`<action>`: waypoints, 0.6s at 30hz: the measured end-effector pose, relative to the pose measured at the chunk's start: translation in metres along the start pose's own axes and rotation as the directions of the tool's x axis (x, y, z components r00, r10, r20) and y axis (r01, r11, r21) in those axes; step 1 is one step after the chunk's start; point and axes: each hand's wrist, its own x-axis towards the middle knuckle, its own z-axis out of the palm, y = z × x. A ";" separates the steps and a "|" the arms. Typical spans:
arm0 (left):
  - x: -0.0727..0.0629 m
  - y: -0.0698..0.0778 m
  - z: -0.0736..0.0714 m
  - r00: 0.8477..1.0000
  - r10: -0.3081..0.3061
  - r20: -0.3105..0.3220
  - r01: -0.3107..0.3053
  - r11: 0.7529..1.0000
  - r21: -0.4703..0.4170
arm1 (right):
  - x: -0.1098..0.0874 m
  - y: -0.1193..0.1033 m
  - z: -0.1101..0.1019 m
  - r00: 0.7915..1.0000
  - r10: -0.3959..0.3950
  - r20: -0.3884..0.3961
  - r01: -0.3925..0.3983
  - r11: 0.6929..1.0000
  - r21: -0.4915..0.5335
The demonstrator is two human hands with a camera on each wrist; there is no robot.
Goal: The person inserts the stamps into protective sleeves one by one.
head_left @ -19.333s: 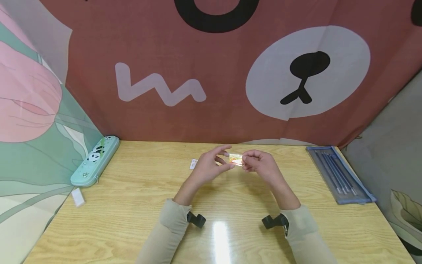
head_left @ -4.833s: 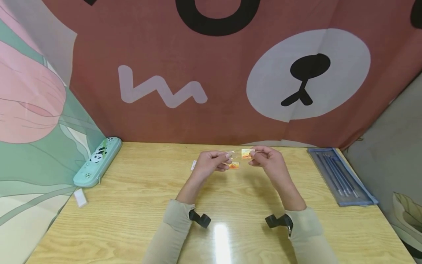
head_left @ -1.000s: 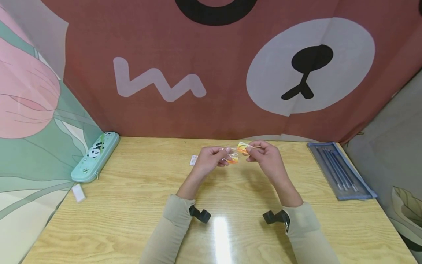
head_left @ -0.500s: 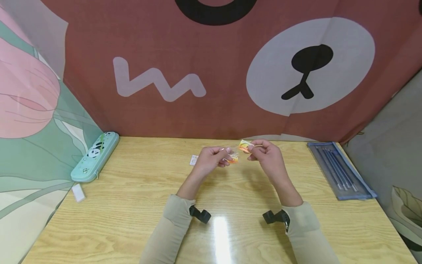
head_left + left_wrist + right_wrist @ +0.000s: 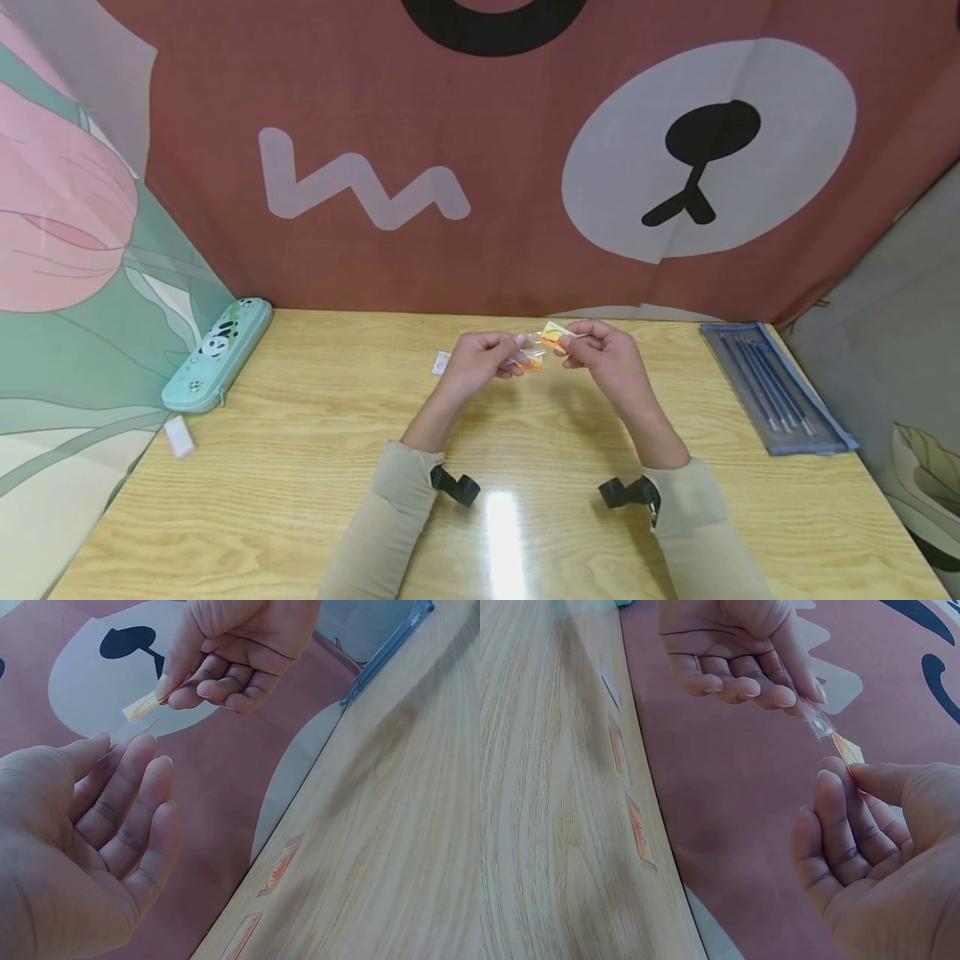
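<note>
My left hand [image 5: 476,360] pinches a small clear plastic sleeve [image 5: 819,726] between thumb and index finger, its other fingers loosely curled. My right hand [image 5: 611,354] pinches a small yellow-and-orange printed card [image 5: 553,335] by one end. The card's free end is right at the end of the sleeve, above the far part of the table. Below the hands, an orange printed piece [image 5: 637,829] and a second orange piece [image 5: 616,748] lie on the table in the right wrist view. A small white piece [image 5: 439,362] lies left of them, partly behind my left hand in the head view.
A mint panda pencil case [image 5: 217,357] lies at the back left, with a white eraser-like block [image 5: 179,437] in front of it. On the right is a blue-edged mesh pouch [image 5: 776,392] holding several pencils. A printed cloth [image 5: 360,267] hangs behind the wooden table [image 5: 300,500].
Earlier, both hands were at one yellow packet. Later the card and plastic were apart. Over the last half second the right hand has brought the card slightly left, back against the sleeve's end.
</note>
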 end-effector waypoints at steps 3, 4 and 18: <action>0.000 0.000 0.000 1.000 -0.003 0.002 0.003 1.000 0.003 | 0.000 0.001 0.000 1.000 -0.004 -0.003 0.004 1.000 0.000; 0.000 0.000 0.000 1.000 -0.004 0.003 0.004 1.000 0.005 | 0.001 0.001 0.000 1.000 -0.003 -0.003 0.003 1.000 0.002; 0.000 0.001 0.000 1.000 0.000 -0.005 0.000 1.000 0.004 | 0.000 -0.001 -0.003 0.999 0.035 0.031 -0.035 0.999 0.000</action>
